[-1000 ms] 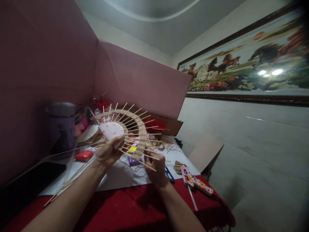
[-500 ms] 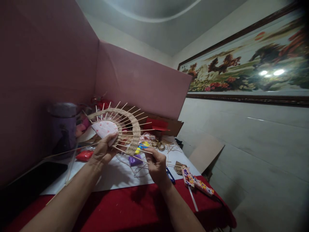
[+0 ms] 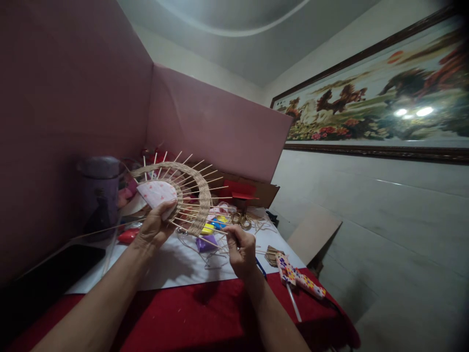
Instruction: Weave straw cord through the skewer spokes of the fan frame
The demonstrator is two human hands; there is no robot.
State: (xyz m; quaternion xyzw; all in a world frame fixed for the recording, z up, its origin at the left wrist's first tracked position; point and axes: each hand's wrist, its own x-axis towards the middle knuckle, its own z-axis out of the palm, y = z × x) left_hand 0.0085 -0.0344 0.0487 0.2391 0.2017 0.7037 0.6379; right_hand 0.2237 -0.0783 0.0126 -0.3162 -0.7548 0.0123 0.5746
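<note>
My left hand [image 3: 157,226] grips a half-round woven fan [image 3: 203,195] by its inner part, thumb lying over a white half-circle patch [image 3: 159,194] with small pink marks. Thin wooden sticks radiate from the patch. A tan cord is woven through them in an inner band and a wider outer band. At the fan's lower right, my right hand [image 3: 242,249] is closed, thumb and forefinger pinched at the end of one of the sticks [image 3: 217,230]. Whether a strand of cord is also between those fingers cannot be made out.
On the white sheet [image 3: 164,274] lie purple [image 3: 207,243] and red packets [image 3: 128,235], loose sticks and a cord coil [image 3: 244,220]. A flowered glue gun [image 3: 298,278] rests at right on the red cloth [image 3: 183,318]. A lilac container [image 3: 98,195] and a dark phone-like slab [image 3: 69,269] are left.
My right hand has shifted slightly right, its pinch now nearer the stick's outer end. The fan has moved a little left, still held by my left hand.
</note>
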